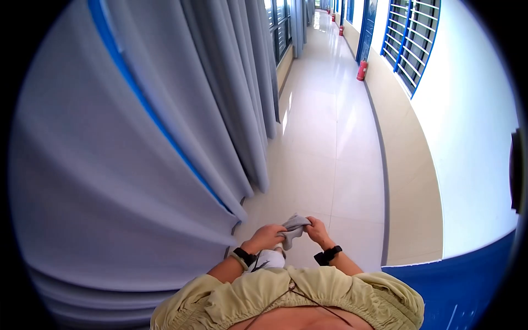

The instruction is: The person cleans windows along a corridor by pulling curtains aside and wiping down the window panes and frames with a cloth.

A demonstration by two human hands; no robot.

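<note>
A crumpled grey cloth point(295, 225) is stretched between my two hands, low in front of my body. My left hand point(267, 237) is closed on its left side, fingers wrapped into the fabric. At the upper right corner, my right hand point(318, 229) pinches the cloth between thumb and fingers. Part of the cloth sags in the middle. Each wrist wears a black band. Below the cloth, white trousers point(269, 258) and part of a shoe show, partly hidden by my left arm and the cloth.
Long grey curtains point(220, 82) hang along the left, reaching the glossy tiled floor point(319, 137). Red fire extinguishers point(362, 70) stand along the right wall, below a barred window point(412, 38) and beside a blue door point(367, 27). A blue surface point(456, 280) is close at the lower right.
</note>
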